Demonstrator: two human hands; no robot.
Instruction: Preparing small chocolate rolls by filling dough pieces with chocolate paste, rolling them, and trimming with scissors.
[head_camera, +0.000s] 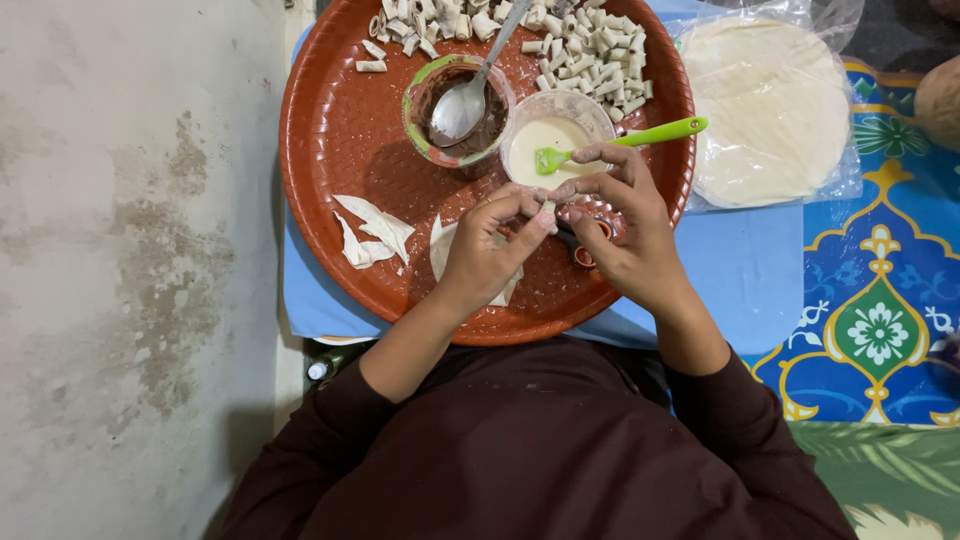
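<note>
**Two hands pinching a small pastry piece over a round red tray**

The person is leaning over a large round red-brown tray (330, 140), which is sitting on a blue cloth (745, 270). Both hands are meeting just above the tray's near half. The left hand (485, 250) is curling closed, its fingertips pressing on a small pale pastry piece (548, 207), and the right hand (625, 225) is closing on the same piece from the other side, so the two are gripping it together between thumbs and forefingers. The piece is mostly hidden by the fingers.

Under the left hand a pale pastry sheet (440, 250) is lying flat on the tray, and torn pastry scraps (372, 232) are lying to its left. Just beyond the hands a clear cup of creamy white paste (553, 135) is standing, with a green silicone brush (630, 138) resting across its rim. Beside it a green-rimmed bowl of dark brown filling (455, 95) is holding a metal spoon (470, 95). A heap of small rolled pastries (590, 55) is covering the tray's far side.

To the right, off the tray, a stack of round pale wrappers in a clear plastic bag (770, 105) is lying on the cloth. Further right a patterned blue, green and gold mat (880, 320) is showing. A bare grey floor (130, 270) is lying to the left.
</note>
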